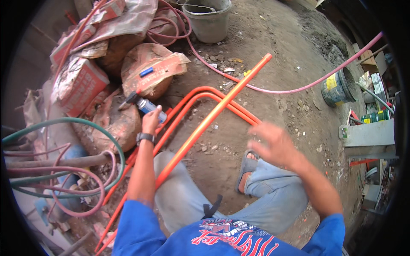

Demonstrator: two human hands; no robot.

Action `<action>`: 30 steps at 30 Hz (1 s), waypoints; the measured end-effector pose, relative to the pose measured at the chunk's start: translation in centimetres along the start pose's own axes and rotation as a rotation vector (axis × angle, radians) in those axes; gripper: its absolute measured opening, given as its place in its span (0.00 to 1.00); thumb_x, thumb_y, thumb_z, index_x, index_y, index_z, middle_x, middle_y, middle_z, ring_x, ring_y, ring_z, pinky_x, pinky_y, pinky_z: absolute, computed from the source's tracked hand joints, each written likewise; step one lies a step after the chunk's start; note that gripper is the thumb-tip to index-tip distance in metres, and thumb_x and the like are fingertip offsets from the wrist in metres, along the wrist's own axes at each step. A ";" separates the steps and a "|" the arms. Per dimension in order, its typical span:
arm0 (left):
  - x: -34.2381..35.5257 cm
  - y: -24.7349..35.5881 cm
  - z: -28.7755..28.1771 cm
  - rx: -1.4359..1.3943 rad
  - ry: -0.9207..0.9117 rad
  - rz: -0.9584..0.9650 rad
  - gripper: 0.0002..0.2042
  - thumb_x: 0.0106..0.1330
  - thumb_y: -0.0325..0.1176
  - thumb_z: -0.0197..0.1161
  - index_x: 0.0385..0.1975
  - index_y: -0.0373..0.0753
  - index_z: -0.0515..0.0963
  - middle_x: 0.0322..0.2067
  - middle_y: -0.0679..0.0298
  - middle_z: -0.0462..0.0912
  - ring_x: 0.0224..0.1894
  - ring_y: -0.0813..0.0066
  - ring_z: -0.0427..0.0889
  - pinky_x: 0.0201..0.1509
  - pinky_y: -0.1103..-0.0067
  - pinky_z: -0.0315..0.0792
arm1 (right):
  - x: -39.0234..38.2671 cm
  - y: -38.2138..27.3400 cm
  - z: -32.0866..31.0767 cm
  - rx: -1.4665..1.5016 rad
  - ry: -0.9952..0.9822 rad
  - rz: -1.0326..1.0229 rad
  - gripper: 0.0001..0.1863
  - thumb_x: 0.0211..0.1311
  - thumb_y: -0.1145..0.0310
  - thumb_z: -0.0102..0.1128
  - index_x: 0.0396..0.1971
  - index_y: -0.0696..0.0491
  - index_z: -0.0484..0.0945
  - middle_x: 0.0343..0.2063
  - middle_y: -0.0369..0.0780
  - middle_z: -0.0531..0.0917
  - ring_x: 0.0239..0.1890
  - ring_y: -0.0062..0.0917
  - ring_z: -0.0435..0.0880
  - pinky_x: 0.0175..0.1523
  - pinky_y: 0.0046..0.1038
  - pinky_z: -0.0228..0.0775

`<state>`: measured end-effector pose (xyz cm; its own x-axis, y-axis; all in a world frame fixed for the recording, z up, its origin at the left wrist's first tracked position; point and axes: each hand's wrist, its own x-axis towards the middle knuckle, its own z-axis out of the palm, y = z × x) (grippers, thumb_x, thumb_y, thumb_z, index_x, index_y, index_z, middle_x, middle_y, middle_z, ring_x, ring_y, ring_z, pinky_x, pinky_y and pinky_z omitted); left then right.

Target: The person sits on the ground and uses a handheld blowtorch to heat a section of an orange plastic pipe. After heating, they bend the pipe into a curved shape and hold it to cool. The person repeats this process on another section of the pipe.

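My left hand (150,122) is wrapped round a gas torch (149,106), a blue-and-white canister with a dark head and nozzle aimed left, over the dirty sacks. Under and beside that hand run bent orange pipes (184,103), curving over to the right. A straight orange pipe (218,109) crosses above them, slanting from my left thigh to the far right. Close to the right ends of the bent pipes is my right hand (273,144), blurred by motion. Its fingers are smeared, and whether it touches a pipe cannot be made out.
A small blue cylinder (146,72) lies on a filled sack (149,57). Green and pink hoses (92,123) coil at the left. Farther off stand a grey bucket (209,23) and a dark bucket (337,87). A pink hose (294,90) crosses the dirt floor. My sandalled foot (246,173) rests below.
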<state>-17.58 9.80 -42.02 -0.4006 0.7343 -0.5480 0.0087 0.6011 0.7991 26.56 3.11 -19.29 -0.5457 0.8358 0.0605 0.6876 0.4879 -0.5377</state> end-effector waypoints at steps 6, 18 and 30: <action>-15.5 6.5 1.2 0.228 -0.522 0.224 0.25 0.75 0.51 0.64 0.57 0.32 0.81 0.47 0.61 0.86 0.49 0.72 0.83 0.50 0.74 0.79 | 12.1 10.6 -1.8 -0.524 0.196 -0.094 0.34 0.54 0.65 0.75 0.64 0.49 0.76 0.64 0.47 0.76 0.71 0.43 0.70 0.73 0.42 0.67; -14.7 4.7 4.7 0.338 -0.659 0.324 0.18 0.78 0.48 0.62 0.45 0.36 0.79 0.25 0.74 0.71 0.26 0.84 0.70 0.31 0.81 0.65 | 14.7 15.8 1.1 -0.491 -0.179 -0.028 0.19 0.64 0.53 0.69 0.49 0.48 0.83 0.48 0.36 0.85 0.60 0.30 0.79 0.65 0.41 0.65; -11.7 6.5 4.3 0.097 -0.999 -0.022 0.22 0.81 0.51 0.55 0.51 0.34 0.79 0.31 0.64 0.84 0.26 0.80 0.80 0.31 0.80 0.75 | 11.8 14.8 -3.5 -0.439 -0.297 0.016 0.24 0.65 0.44 0.67 0.48 0.48 0.85 0.44 0.39 0.86 0.54 0.35 0.81 0.61 0.40 0.68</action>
<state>-8.92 6.45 -31.47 0.5506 0.6240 -0.5545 0.1027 0.6085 0.7869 31.99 21.07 -23.63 -0.6018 0.7677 -0.2201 0.7981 0.5883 -0.1301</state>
